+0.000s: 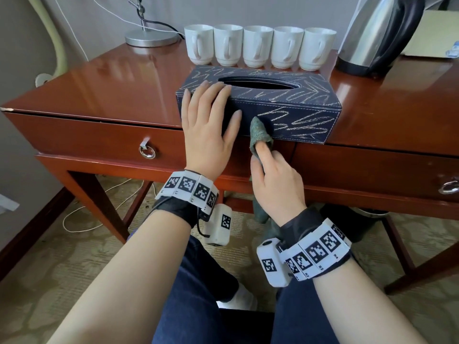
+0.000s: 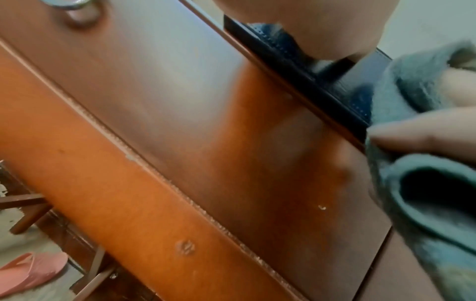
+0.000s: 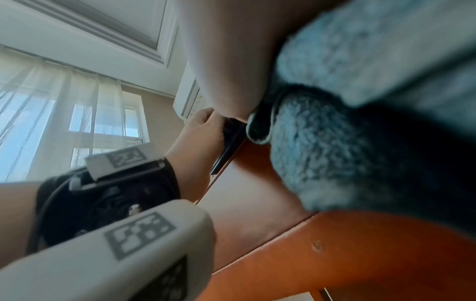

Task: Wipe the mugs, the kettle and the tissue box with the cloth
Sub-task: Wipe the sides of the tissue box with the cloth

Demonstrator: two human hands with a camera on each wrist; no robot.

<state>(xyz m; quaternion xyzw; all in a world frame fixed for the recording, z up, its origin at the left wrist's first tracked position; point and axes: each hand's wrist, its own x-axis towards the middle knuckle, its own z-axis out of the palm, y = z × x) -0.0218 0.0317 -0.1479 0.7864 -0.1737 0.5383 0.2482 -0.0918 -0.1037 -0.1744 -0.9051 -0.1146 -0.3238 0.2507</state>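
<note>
At the near edge of the desk [image 1: 104, 90] sits the tissue box [image 1: 258, 105], its long axis running left to right across my front, the near long side facing me and slightly overhanging the desk edge. My left hand [image 1: 207, 127] lies flat over the box's left end, fingers straight on the top face and thumb down the near side, steadying it. My right hand [image 1: 275, 184] has the cloth [image 1: 259, 135] wrapped over an extended finger and gripped in the curled fingers, with the cloth tip pressed against the near side just right of my left thumb. Pale zigzag scribbles cover the top and the near side; on the near side they lie to the right of the cloth tip, so I judge the coming stroke must travel rightward along the long axis, and the right hand is the nearer one for it.

Behind the box stand five white mugs [image 1: 258, 45] in a row, handles toward me, and the kettle [image 1: 380, 33] stands at the rear right, well apart from both hands.

Writing: a small embossed mark at the top rear of the box is not legible. Wristband tiles carry coded squares with tiny labels too small to read with confidence.
</note>
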